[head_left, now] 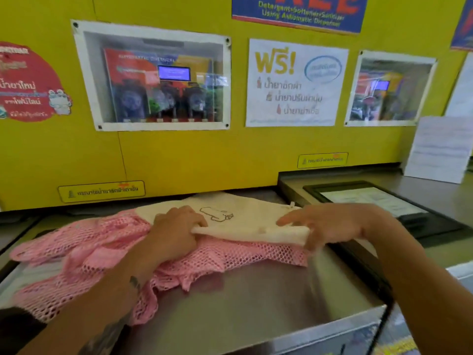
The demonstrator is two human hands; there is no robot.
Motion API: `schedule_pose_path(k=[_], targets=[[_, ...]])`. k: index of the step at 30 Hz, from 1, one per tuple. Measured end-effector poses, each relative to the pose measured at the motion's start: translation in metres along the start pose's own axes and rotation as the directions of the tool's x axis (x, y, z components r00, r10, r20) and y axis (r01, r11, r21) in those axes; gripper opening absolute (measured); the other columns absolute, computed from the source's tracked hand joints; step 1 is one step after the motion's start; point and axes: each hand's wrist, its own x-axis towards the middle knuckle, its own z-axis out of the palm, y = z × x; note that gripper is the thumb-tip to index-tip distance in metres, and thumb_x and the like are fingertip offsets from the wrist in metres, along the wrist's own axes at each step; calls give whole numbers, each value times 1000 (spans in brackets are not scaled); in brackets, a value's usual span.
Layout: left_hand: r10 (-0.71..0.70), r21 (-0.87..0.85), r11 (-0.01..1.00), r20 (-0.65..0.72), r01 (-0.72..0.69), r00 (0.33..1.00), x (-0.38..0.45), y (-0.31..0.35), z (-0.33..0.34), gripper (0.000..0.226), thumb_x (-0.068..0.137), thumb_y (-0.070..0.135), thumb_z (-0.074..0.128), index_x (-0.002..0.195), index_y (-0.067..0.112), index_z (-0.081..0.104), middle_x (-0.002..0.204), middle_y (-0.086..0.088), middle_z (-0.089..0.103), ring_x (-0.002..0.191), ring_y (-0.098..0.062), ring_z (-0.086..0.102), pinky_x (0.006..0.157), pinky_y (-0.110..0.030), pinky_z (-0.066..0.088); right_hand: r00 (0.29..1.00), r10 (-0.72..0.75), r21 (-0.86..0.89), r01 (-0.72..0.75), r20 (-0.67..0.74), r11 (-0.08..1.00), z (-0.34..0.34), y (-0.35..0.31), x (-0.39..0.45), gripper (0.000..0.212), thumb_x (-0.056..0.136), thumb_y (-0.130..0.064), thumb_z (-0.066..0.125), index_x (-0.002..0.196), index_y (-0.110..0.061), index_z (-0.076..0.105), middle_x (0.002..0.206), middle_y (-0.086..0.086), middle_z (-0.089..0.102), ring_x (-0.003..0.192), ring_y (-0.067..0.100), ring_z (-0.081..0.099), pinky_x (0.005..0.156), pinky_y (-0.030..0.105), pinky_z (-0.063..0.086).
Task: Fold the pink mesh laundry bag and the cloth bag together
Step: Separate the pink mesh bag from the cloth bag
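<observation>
Yellow wall panelling (179,155) with posters and two framed windows backs a stainless-steel desk (256,303). Across the desk lies the pink mesh laundry bag (102,252), crumpled, spreading to the left of the left hand (174,234) and passing under both hands. On top of it lies the cream cloth bag (245,219), bearing a small line drawing (217,213) just beyond the left-hand fingers (194,221). The left hand is closed on the near edge of the cloth bag, its fingers curled over the fabric and the wrist pressing on the mesh. The right hand (332,224) grips the same near edge at the opposite end, the index finger extended across the top of the cloth; the thumb appears to be tucked beneath the fold, though blur makes this uncertain. Between the two hands the cloth edge is raised slightly off the mesh. To the right of the right hand, a dark-framed panel (371,201) is set into the desk.
</observation>
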Motion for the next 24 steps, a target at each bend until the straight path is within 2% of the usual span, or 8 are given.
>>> schedule_pose_path(k=[3, 5, 8, 11, 17, 20, 22, 24], targets=[[-10, -91, 996, -95, 1, 995, 0, -1, 4, 32, 78, 17, 61, 100, 39, 70, 108, 14, 62, 105, -17, 56, 95, -46, 42, 974, -210, 319, 227, -88, 920, -18, -17, -8, 68, 70, -39, 73, 133, -45, 51, 134, -14, 60, 126, 7, 55, 106, 34, 41], [-25, -211, 978, -145, -6, 989, -2, 5, 4, 38, 67, 18, 56, 95, 37, 71, 104, 12, 65, 102, -19, 57, 93, -45, 43, 948, -260, 389, 312, -180, 867, -13, -32, 9, 62, 75, -49, 70, 135, -43, 54, 136, -13, 59, 126, 6, 54, 106, 33, 39], [-14, -352, 934, -185, -53, 983, -6, 12, 3, 40, 60, 15, 54, 94, 32, 69, 103, 6, 65, 98, -20, 57, 87, -43, 47, 957, -151, 255, 214, -247, 943, 16, -54, 63, 71, 87, -51, 65, 150, -36, 35, 154, -5, 40, 140, 17, 39, 106, 33, 33], [29, -287, 955, -168, -77, 985, -14, 6, 0, 39, 69, 8, 62, 101, 31, 62, 111, 7, 56, 104, -19, 50, 88, -39, 45, 972, -34, 8, 37, -233, 999, 53, -50, 111, 78, 85, -63, 57, 152, -39, 24, 157, 4, 31, 141, 29, 33, 112, 47, 31], [-41, -205, 979, -186, 2, 982, -57, -22, -14, 22, 81, 44, 66, 75, 29, 51, 90, 10, 49, 88, -15, 49, 74, -33, 44, 812, -31, -97, -31, -583, 995, 85, -42, 126, 35, 91, -50, 50, 117, -30, 60, 114, 4, 57, 109, 26, 53, 91, 43, 43], [-93, -92, 991, 80, 100, 992, -69, -17, -10, 51, 73, 78, 45, 103, 40, 59, 123, 6, 51, 117, -18, 47, 103, -45, 41, 702, -34, -91, -45, -711, 995, 82, -45, 121, 20, 90, -39, 52, 93, -25, 66, 88, 0, 60, 85, 22, 60, 74, 37, 50], [-70, -5, 997, 144, 72, 987, -69, -14, -8, 59, 80, 73, 46, 134, 48, 42, 153, 8, 34, 142, -24, 29, 117, -53, 24, 592, -25, -116, -116, -805, 986, 73, -44, 117, 17, 88, -37, 54, 90, -24, 65, 85, 0, 63, 80, 22, 62, 71, 38, 54], [-23, -30, 999, 120, 26, 993, -66, -19, -16, 54, 89, 50, 55, 140, 49, 38, 157, 9, 34, 142, -24, 33, 117, -49, 26, 562, 6, -132, -204, -827, 970, 65, -40, 113, 15, 86, -36, 57, 93, -25, 63, 90, -1, 65, 78, 22, 64, 70, 38, 56]])
